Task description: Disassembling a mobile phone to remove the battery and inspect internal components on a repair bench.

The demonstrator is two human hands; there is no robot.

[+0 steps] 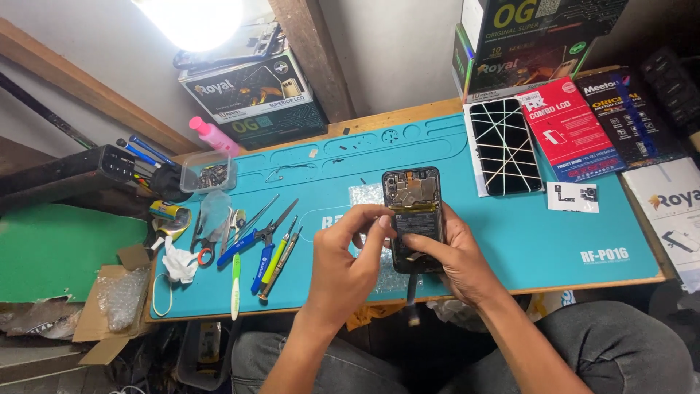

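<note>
- The right hand [453, 257] grips the lower end of an opened black smartphone with its back cover off [414, 217], fingers curled under the body and the thumb lying across its lower face, apparently to hold it steady.
- The left hand [350, 257] is half closed, thumb and forefinger pinched together at the phone's left edge near the black battery; whether they hold a small part cannot be told.
- The phone is held just above the middle of a long teal silicone repair mat [510, 241], exposed circuit board at the top, so the inside faces the person.
- A crinkled clear plastic sheet [364, 195] lies on the mat under and behind the phone.
- Left of the hands, tools lie in a rough row within reach: one pair of blue-handled pliers [248, 239], one blue-handled screwdriver [264, 264], one green-handled toothbrush [235, 283], and thin drivers whose count is unclear.
- One small clear plastic box of tiny parts [208, 174] sits at the mat's far left corner, keeping loose pieces together.
- To the right, one replacement black phone screen with white crossing lines [504, 146] rests on its tray beside one red flat carton [569, 125].
</note>
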